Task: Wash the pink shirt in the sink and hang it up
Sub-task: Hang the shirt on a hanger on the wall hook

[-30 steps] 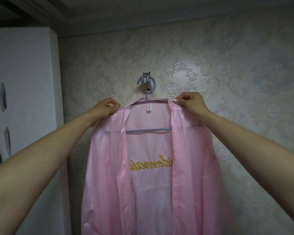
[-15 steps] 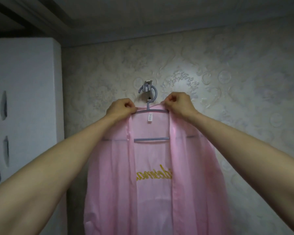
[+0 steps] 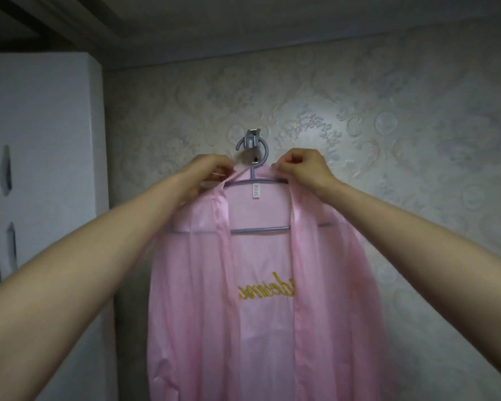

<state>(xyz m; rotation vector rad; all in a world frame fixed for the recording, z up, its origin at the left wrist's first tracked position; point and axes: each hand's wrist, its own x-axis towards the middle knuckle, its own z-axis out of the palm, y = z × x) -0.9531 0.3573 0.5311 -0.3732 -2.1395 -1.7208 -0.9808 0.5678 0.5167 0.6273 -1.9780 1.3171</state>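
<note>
Beneath both hands (image 3: 206, 175) (image 3: 304, 169) pinching its collar hangs the pink shirt (image 3: 258, 328).

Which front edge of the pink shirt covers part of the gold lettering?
The right front edge, below the right hand: the gold lettering runs under it. The left front edge, below the left hand, hangs clear of it.

pink shirt (image 3: 185, 285), partial gold script (image 3: 268, 291) "idesm"

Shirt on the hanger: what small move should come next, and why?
Probably settle the shirt collar on the hanger and let go. The shirt already hangs there, the hanger sits on the wall hook, and the left hand and right hand only pinch the collar beside its neck.
</note>
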